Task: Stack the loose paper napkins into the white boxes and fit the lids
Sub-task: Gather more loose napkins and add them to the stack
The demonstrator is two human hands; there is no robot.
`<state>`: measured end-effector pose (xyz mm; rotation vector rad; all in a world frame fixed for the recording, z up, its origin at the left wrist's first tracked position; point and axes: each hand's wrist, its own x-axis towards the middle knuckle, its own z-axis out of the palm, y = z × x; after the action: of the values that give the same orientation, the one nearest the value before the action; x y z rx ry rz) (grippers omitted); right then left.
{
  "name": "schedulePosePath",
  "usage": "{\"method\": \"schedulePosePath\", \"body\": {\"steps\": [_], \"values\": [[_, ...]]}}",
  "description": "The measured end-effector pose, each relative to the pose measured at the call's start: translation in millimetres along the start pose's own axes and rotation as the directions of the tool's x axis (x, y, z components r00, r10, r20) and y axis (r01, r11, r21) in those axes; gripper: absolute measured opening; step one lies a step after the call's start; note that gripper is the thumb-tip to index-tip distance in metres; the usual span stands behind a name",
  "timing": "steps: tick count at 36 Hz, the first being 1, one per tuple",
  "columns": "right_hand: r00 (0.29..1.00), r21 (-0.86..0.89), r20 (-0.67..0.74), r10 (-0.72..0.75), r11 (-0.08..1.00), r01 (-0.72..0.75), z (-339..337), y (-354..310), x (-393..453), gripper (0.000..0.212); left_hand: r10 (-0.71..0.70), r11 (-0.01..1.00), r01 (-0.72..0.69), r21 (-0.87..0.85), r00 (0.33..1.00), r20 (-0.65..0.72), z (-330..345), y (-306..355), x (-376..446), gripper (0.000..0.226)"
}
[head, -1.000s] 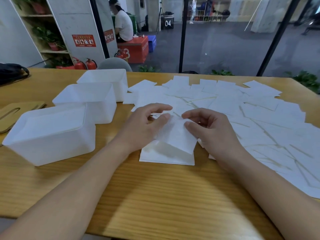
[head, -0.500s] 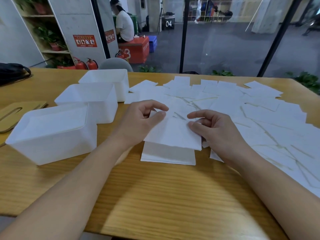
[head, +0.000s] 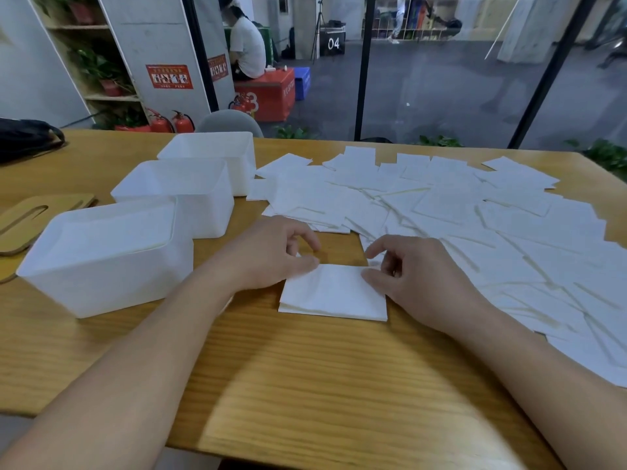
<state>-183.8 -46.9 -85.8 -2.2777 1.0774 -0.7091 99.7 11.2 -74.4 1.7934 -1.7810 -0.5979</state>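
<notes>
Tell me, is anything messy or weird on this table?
Yes: flat white paper napkins lie scattered and overlapping across the right of the wooden table, not in the three white plastic boxes. Only the small napkin stack by both hands looks tidy.

There is a single view, from a camera worn on the person's head, above the near edge of the wooden table (head: 305, 385). It faces forward and down across the tabletop, wide-angled, so the table's edges bow. It sits close: both forearms enter from the bottom corners and reach toward the table's middle. Beyond the table's far edge it takes in a glass wall with black posts (head: 362, 62). No second view overlaps it.
</notes>
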Motion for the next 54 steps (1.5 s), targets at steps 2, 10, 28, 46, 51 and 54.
{"method": "schedulePosePath", "body": {"steps": [2,10,28,46,51,54], "values": [[0.999,-0.043,-0.018,-0.027,0.999,0.027,0,1,-2,0.013,-0.011,1.0,0.011,0.011,1.0,-0.014,-1,0,1,0.017],[0.994,-0.145,0.061,-0.085,0.985,0.093,3,-5,-1,0.028,0.076,0.993,-0.054,0.1,0.971,-0.228,13,-8,11,0.022],[0.984,-0.028,0.12,-0.134,0.99,0.139,10,-10,-2,0.01,0.136,0.943,-0.08,0.324,0.979,-0.155,20,2,26,0.044],[0.972,-0.041,0.142,-0.186,0.98,0.194,6,-10,-3,0.006,0.166,0.964,-0.096,0.247,0.946,-0.278,29,18,25,0.04],[0.979,-0.021,0.111,-0.172,0.984,0.175,4,-11,-2,0.003,0.24,0.919,-0.152,0.365,0.948,-0.21,32,19,25,0.013],[0.985,0.003,0.077,-0.154,0.988,0.155,4,-11,-1,0.004,0.249,0.889,-0.146,0.434,0.949,-0.193,33,22,26,0.017]]}}
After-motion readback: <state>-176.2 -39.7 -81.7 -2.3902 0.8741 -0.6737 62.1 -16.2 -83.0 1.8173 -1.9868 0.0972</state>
